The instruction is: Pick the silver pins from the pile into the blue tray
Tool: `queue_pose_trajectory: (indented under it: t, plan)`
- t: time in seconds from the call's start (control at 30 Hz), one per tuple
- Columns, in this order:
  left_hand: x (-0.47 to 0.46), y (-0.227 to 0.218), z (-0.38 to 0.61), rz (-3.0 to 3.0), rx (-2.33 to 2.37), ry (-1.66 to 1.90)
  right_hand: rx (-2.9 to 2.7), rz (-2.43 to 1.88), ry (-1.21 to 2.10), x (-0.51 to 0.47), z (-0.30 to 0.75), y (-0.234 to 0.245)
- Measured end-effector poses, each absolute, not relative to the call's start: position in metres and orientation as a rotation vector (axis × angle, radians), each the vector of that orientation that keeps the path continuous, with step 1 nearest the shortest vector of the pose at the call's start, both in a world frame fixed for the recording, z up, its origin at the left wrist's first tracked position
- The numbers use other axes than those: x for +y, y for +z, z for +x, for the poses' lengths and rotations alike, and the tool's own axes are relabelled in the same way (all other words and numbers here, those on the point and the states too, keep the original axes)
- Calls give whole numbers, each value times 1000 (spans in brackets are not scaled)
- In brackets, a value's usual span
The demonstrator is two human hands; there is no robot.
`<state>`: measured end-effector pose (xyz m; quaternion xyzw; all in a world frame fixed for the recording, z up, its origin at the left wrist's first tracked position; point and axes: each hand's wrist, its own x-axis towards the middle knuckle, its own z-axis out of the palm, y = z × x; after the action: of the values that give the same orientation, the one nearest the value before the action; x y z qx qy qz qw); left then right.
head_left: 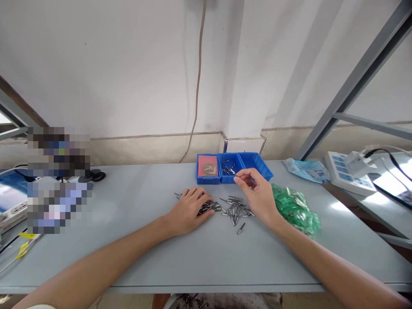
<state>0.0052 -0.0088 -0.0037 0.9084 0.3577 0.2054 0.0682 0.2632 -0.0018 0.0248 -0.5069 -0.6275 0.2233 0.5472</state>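
Observation:
My left hand (188, 211) lies over a heap of small metal pins (209, 207), its fingers stretched and slightly apart, hiding part of the heap. To its right is a looser scatter of the same grey pins (236, 210), with a single pin (241, 228) apart in front. Above the front edge of the middle blue bin (228, 180), my right hand (257, 193) has thumb and index finger pinched together. What they hold is too small to make out. Several pins lie inside that middle bin.
The left blue bin (208, 180) holds a red sheet and a small clear bag of parts. A third blue bin (260, 165) stands at right. Green plastic bag (296, 210) lies by my right forearm. Farther right are a blue packet (305, 170) and a power strip (349, 174).

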Motion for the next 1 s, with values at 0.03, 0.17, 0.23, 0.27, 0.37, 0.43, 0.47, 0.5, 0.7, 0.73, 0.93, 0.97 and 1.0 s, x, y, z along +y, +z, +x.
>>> queue_pose_trajectory:
  t: [0.03, 0.17, 0.23, 0.27, 0.37, 0.43, 0.47, 0.5, 0.7, 0.73, 0.93, 0.97, 1.0]
  plan:
    - [-9, -4, 5, 2737, 1078, 616, -1476, -1200, 525, -1, 263, 25]
    - [-9, -3, 5, 2738, 1076, 608, -1482, -1198, 518, -2, 263, 26]
    - [-9, -3, 6, 2737, 1076, 611, -1494, -1193, 538, -3, 261, 27]
    - [-9, -3, 6, 2736, 1076, 609, -1496, -1192, 566, -3, 261, 27]
    - [-9, -3, 5, 2734, 1073, 600, -1417, -1202, 791, -2, 261, 26]
    - [-9, -3, 5, 2732, 1071, 598, -1285, -1187, 994, 0, 261, 25]
    - [-9, -3, 5, 2730, 1071, 597, -1214, -1170, 1074, 2, 262, 24]
    - [-9, -3, 5, 2728, 1071, 597, -1150, -1151, 1130, 3, 262, 24]
    - [-9, -4, 5, 2730, 1069, 598, -1014, -1118, 1199, 3, 261, 28]
    - [-9, -4, 5, 2732, 1070, 598, -1014, -1120, 1204, 3, 261, 29]
    - [-8, -4, 5, 2735, 1074, 602, -1104, -1125, 1071, 3, 262, 30]
    - [-8, -4, 5, 2735, 1074, 600, -1171, -1144, 1016, 3, 262, 29]
    - [-9, -4, 5, 2735, 1074, 598, -1256, -1173, 950, 3, 263, 27]
